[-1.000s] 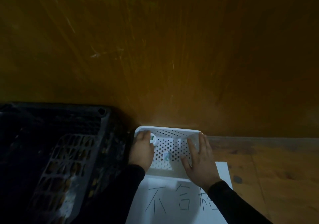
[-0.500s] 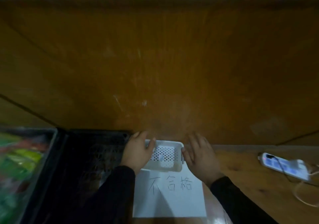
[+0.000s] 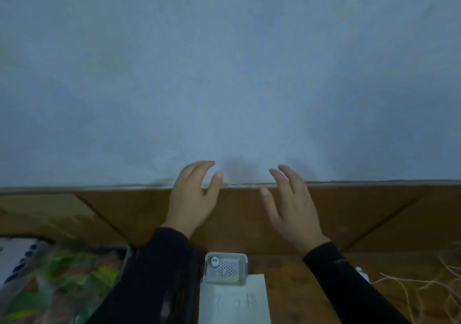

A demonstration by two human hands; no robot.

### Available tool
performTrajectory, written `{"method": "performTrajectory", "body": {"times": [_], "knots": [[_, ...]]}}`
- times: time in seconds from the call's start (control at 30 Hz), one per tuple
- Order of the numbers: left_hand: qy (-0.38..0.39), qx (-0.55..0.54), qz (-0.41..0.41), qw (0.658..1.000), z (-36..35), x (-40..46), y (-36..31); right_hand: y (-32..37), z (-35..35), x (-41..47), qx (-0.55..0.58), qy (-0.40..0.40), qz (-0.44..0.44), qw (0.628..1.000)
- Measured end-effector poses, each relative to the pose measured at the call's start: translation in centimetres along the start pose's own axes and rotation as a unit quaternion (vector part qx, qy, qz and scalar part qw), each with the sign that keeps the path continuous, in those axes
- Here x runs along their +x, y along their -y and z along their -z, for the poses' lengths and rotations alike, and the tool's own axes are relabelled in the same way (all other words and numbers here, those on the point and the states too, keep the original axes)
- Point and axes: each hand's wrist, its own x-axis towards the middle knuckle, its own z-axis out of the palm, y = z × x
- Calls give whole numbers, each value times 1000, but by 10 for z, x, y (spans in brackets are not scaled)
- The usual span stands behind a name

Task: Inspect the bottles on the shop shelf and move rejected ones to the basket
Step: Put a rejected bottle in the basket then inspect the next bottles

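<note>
Both hands raised, left hand [image 3: 193, 195], right hand [image 3: 293, 205] (fingers loose)

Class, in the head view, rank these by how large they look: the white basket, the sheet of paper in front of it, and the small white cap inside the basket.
1. Sheet of paper, largest, though it lies nearest the camera.
2. White basket.
3. Small white cap, clearly smallest.
</note>
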Motion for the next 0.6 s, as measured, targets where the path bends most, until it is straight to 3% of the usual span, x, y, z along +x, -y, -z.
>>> {"method": "performTrajectory", "body": {"times": [0.17, 0.33, 0.6], "knots": [[5, -6, -84, 996, 31, 25, -55, 7, 90, 19, -55, -88, -8, 995], [51, -66, -169, 982, 3, 31, -129, -17, 178, -18, -136, -164, -68, 975], [161, -146, -364, 906, -95, -30, -298, -72, 327, -164, -278, -276, -258, 883]]}}
